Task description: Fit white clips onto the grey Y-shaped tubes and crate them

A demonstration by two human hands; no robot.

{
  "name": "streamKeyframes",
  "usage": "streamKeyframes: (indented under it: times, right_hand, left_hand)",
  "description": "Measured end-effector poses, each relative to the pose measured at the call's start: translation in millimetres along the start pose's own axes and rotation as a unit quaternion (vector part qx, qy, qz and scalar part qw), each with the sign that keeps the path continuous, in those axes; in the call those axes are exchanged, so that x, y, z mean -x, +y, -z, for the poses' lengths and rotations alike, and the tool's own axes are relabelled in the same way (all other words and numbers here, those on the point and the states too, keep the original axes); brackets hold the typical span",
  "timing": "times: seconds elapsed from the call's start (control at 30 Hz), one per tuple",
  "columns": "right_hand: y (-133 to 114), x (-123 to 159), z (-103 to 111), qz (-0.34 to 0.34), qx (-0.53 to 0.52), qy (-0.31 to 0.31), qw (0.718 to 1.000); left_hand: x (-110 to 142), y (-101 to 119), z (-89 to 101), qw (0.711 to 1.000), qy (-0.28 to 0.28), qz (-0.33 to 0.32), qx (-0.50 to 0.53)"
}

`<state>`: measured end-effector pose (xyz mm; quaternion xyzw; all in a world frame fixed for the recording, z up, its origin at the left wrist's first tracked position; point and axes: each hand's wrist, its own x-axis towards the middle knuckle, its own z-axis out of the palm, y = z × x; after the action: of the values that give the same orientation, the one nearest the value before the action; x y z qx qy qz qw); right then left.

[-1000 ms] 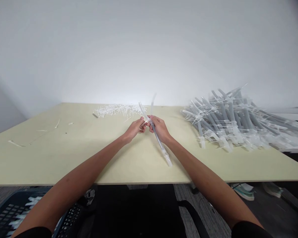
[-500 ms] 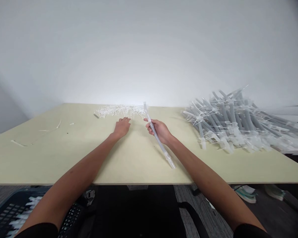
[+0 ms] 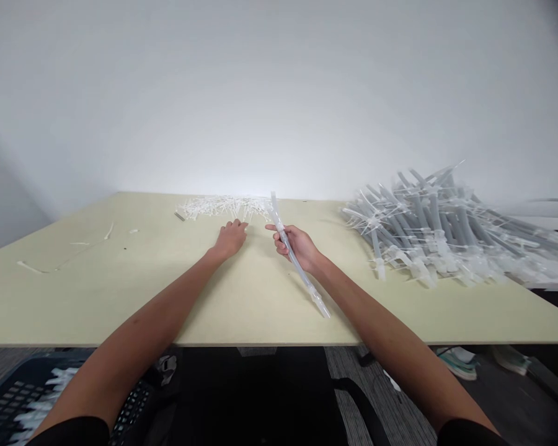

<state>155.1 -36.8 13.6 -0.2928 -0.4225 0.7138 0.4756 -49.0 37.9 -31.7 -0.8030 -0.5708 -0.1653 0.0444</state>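
Note:
My right hand [image 3: 302,246] is closed round a thin grey tube [image 3: 297,263] with clear plastic fittings at both ends, held slanting above the table. Its index finger points out to the left. My left hand [image 3: 232,238] is at the near edge of a pile of small white cable ties [image 3: 223,204]. Its fingers are bent down and drawn together; whatever lies between the tips is hidden.
A big heap of similar grey tubes with clear ends [image 3: 437,229] covers the table's right side. A few loose white strips [image 3: 31,267] lie on the left of the tabletop [image 3: 121,303]. Below the front edge, a dark basket [image 3: 9,396] holds whitish parts.
My left hand has shifted slightly to the right by the cable ties, its fingers more drawn in. The right hand keeps the tube almost where it was, its index finger stretched further left.

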Motion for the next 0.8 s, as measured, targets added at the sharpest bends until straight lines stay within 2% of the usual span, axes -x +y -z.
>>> streamKeyframes:
  times: [0.1, 0.27, 0.4, 0.5, 0.57, 0.7, 0.77, 0.8]
  right_hand:
    - [0.2, 1.0, -0.4, -0.004, -0.008, -0.012, 1.000]
    - [-2.2, 3.5, -1.4, -0.005, -0.006, -0.009, 1.000]
    - [-9.3, 6.0, -1.5, 0.006, -0.003, 0.006, 1.000]
    - [-14.0, 7.4, -0.1, 0.030, 0.013, 0.015, 0.999]
    - [-14.9, 7.1, 1.5, 0.053, 0.025, 0.020, 0.998]
    - [-11.3, 3.9, 3.8, 0.089, 0.022, 0.047, 0.995]
    - [-9.2, 2.2, 3.8, 0.086, 0.009, 0.069, 0.994]
    - [-8.6, 1.6, 3.5, 0.078, 0.004, 0.075, 0.994]
  left_hand:
    - [-3.3, -1.1, -2.4, 0.999, -0.015, -0.043, -0.003]
    - [-6.5, -3.1, -3.0, 0.998, 0.006, -0.054, 0.017]
    - [-6.0, -3.3, 3.5, 0.992, 0.073, -0.041, 0.093]
    - [-7.6, -0.8, 14.9, 0.962, 0.140, 0.007, 0.236]
    - [-9.2, 1.8, 24.4, 0.911, 0.183, 0.062, 0.365]
    - [-9.4, 8.7, 42.4, 0.748, 0.272, 0.137, 0.589]
    - [-7.4, 14.3, 48.4, 0.672, 0.279, 0.136, 0.673]
    - [-5.9, 17.9, 50.1, 0.642, 0.268, 0.133, 0.706]
